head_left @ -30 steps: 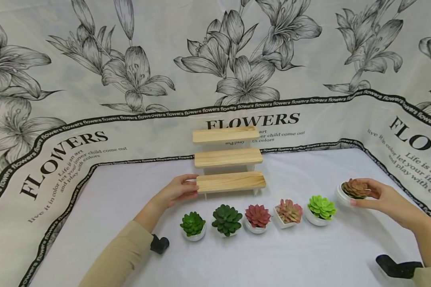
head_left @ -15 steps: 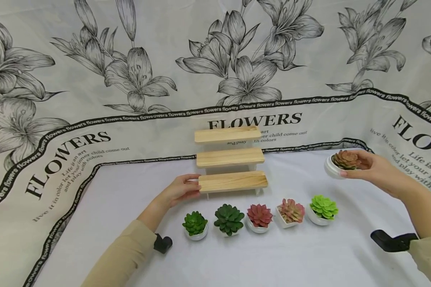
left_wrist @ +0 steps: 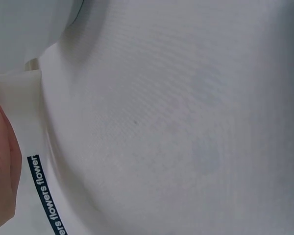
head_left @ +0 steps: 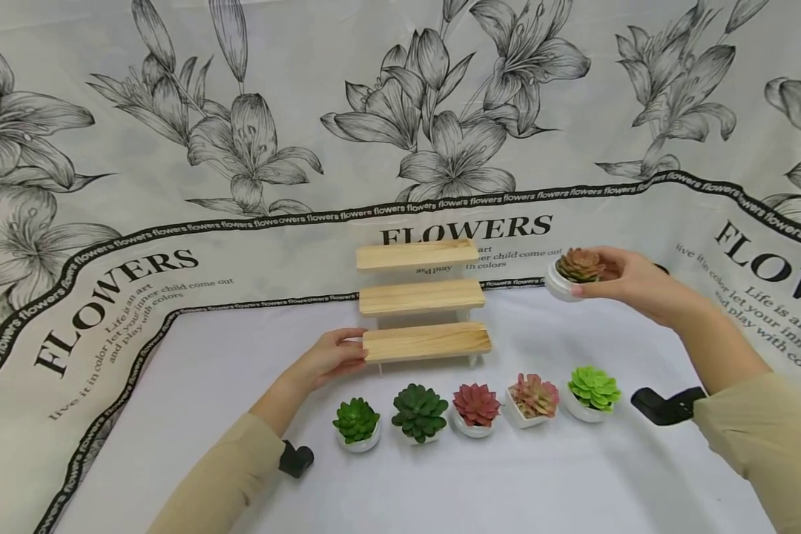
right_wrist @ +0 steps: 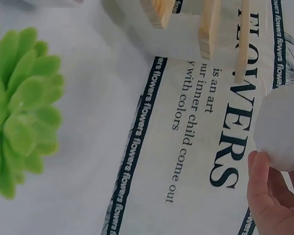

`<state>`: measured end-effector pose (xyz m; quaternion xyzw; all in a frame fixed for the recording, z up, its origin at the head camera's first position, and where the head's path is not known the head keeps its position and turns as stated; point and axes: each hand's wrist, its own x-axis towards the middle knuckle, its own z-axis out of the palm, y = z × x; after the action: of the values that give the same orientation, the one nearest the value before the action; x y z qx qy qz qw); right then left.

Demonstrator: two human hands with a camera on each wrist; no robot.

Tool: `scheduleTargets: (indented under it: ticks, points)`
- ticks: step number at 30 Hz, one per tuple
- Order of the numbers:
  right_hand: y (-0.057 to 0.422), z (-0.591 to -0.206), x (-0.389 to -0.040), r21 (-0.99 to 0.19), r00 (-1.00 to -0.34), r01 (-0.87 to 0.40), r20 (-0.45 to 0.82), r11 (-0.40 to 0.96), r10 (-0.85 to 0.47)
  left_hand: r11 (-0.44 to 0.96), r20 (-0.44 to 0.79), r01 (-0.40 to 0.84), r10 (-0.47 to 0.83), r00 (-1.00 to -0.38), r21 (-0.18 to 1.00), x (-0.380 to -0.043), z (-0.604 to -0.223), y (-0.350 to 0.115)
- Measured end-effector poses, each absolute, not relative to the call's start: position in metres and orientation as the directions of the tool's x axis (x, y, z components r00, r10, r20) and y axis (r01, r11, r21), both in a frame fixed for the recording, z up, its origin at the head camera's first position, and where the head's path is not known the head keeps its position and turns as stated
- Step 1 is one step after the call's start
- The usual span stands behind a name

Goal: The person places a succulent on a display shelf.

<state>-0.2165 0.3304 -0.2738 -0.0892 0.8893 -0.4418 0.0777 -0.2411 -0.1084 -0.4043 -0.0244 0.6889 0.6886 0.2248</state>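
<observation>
My right hand holds a potted succulent with brownish-red leaves up in the air, right of the stand. Its white pot shows in the right wrist view between thumb and fingers. At the left end of the lowest step, my left hand grips the three-step wooden stand. Only part of the left hand's fingers shows at the edge of the left wrist view. In front of the stand is a row of potted succulents, including a bright green one at its right end.
The row also holds a pink-and-cream succulent, a red one, a dark green one and a smaller green one. A flower-printed cloth hangs behind the white table.
My right hand has lifted the brownish-red succulent from the right side of the table and carried it up and left toward the stand. My left hand stays at the lowest step.
</observation>
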Motion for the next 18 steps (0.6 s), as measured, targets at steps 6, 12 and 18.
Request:
scheduleTargets:
  ticks: [6, 12, 18]
  points:
    - [0.292, -0.264, -0.233, -0.815, -0.97, -0.091, -0.057, 0.572, -0.236, 0.058, -0.356, -0.354, 0.281, -0.891, 0.933, -0.241, -0.406, -0.111]
    - [0.257, -0.262, -0.254, -0.847, -0.967, -0.091, -0.049, 0.523, -0.249, 0.053, -0.352, -0.353, 0.285, -0.891, 0.934, -0.241, -0.406, -0.111]
    - [0.222, -0.259, -0.271, -0.864, -0.971, -0.089, -0.037, 0.496, -0.238, 0.046, -0.358, -0.36, 0.28, -0.891, 0.932, -0.24, -0.403, -0.11]
